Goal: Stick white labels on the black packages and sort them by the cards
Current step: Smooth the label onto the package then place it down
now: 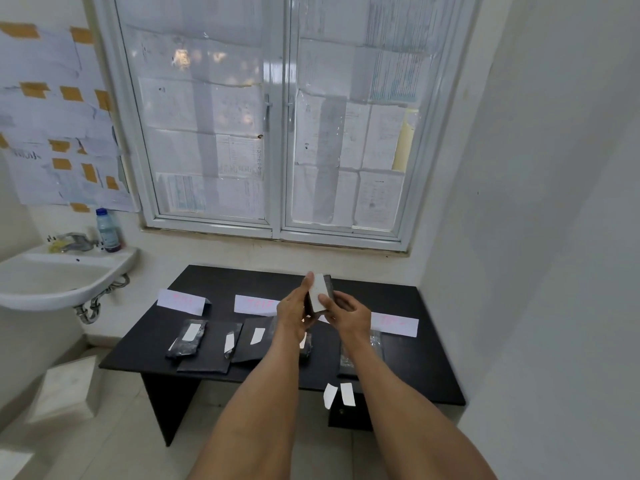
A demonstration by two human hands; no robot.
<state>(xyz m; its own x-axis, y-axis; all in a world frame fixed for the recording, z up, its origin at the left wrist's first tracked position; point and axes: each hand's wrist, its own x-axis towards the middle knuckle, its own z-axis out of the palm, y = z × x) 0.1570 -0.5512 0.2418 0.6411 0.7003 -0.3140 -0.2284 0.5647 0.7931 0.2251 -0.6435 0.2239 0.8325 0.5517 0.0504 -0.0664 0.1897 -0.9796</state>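
Nearby, sink (pixel 69 296) left of leftmost card (pixel 180 301)

Views: one, which I log as head-worn and wide-angle.
Position: higher than the black table (pixel 408 362), back from its near edge, with floor showing beneath.
Facing: forward and down, square to the window (pixel 277 116).
Range: close. Both forearms fill my lower frame, and the left hand (pixel 294 315) and right hand (pixel 349 315) meet on a black package (pixel 328 289) near centre.
Edges: sink (pixel 52 278) left, wall (pixel 536 202) right, lines bowed by the lens.
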